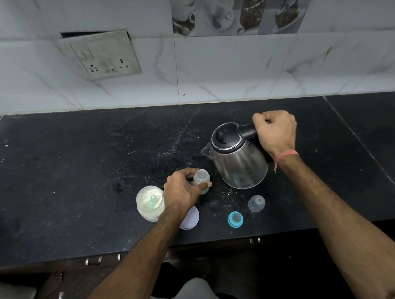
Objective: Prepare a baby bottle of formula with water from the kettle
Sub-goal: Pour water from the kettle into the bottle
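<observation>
While it stands upright near the front middle of the dark counter [79, 178], the small clear baby bottle [202, 177] has its open mouth facing up and its long axis vertical. A person's left hand [182, 192] wraps its fingers and thumb around the bottle's side, steadying it. Just to the right and slightly behind, the steel kettle [235, 156] sits on the counter, its spout pointing left, towards the bottle. Their right hand [274, 131] is closed in a fist around the black kettle handle. For pouring, the spout probably needs to travel only a short way left and forward. An open jar of white powder [150, 203], a round lid [189, 218], a blue teat ring [235, 219] and a clear cap [256, 203] lie nearby.
</observation>
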Demonstrator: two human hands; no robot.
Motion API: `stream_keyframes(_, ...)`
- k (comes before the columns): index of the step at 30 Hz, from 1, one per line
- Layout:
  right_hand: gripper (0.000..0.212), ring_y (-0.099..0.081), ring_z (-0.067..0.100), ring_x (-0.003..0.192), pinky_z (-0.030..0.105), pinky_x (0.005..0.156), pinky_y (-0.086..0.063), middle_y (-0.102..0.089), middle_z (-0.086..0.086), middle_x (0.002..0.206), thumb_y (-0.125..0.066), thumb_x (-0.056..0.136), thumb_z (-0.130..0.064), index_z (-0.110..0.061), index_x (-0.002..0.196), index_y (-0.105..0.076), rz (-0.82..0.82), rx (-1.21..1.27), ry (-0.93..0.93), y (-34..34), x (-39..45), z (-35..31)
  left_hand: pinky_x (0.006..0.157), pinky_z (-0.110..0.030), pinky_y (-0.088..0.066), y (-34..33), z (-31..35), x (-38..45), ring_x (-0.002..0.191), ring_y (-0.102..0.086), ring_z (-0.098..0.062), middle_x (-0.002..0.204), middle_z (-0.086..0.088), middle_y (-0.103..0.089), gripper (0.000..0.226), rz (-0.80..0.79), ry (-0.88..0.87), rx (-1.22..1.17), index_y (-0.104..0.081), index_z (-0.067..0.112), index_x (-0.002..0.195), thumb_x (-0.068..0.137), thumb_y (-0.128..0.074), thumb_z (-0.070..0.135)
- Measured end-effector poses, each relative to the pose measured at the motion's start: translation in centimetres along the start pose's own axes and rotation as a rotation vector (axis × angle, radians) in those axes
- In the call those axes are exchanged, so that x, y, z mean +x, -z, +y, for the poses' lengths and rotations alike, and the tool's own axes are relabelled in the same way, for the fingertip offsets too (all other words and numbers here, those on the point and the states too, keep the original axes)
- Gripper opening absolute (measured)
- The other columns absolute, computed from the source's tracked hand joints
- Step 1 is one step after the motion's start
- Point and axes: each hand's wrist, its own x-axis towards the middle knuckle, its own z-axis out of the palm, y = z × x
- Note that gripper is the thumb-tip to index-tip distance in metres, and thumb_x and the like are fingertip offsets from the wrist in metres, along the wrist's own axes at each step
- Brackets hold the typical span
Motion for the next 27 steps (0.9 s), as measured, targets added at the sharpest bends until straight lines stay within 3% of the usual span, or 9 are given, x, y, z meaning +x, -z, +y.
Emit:
stream_keyframes(10, 0.051, -0.029, 0.018, 0.050, 0.035, 0.057, -0.037, -0.029, 0.008, 0.053, -0.061, 0.087, -0.030, -0.001, 0.052, -0.040, 0.120, 0.183, -0.200, -2.4, -0.3, 1.9, 0.088, -0.035, -0.067, 0.2, 0.3, -0.2, 0.083, -0.076, 0.008, 0.097, 0.026, -0.081, 0.049, -0.008, -0.001, 0.018, -0.085, 0.043, 0.111, 0.068, -0.105, 0.056)
stream_keyframes(15, 0.050, -0.026, 0.014, 0.049, 0.033, 0.052, -0.032, -0.028, 0.002, 0.050, -0.062, 0.089, -0.023, -0.011, 0.048, -0.036, 0.120, 0.278, -0.272, -3.7, -0.8, 2.9, 0.086, -0.035, -0.067, 0.3, 0.5, -0.2, 0.082, -0.076, 0.009, 0.094, 0.026, -0.081, 0.047, -0.012, -0.007, 0.010, -0.085, 0.042, 0.110, 0.069, -0.106, 0.054)
stream_keyframes(22, 0.050, -0.029, 0.016, 0.049, 0.032, 0.052, -0.034, -0.031, 0.004, 0.051, -0.062, 0.089, -0.022, -0.001, 0.051, -0.037, 0.090, 0.346, -0.290, -5.1, -0.9, 3.6, 0.088, -0.036, -0.067, 0.3, 0.4, -0.2, 0.083, -0.076, 0.009, 0.093, 0.028, -0.081, 0.046, -0.010, -0.005, 0.011, -0.085, 0.044, 0.109, 0.069, -0.106, 0.054)
stream_keyframes(27, 0.055, -0.022, 0.007, 0.046, 0.027, 0.048, -0.029, -0.024, -0.013, 0.045, -0.063, 0.092, -0.015, -0.018, 0.048, -0.031, 0.043, 0.359, -0.306, -5.3, -0.4, 3.7, 0.089, -0.038, -0.067, 0.3, 0.3, -0.2, 0.085, -0.076, 0.009, 0.094, 0.031, -0.080, 0.046, -0.013, -0.013, 0.015, -0.085, 0.045, 0.110, 0.070, -0.105, 0.054)
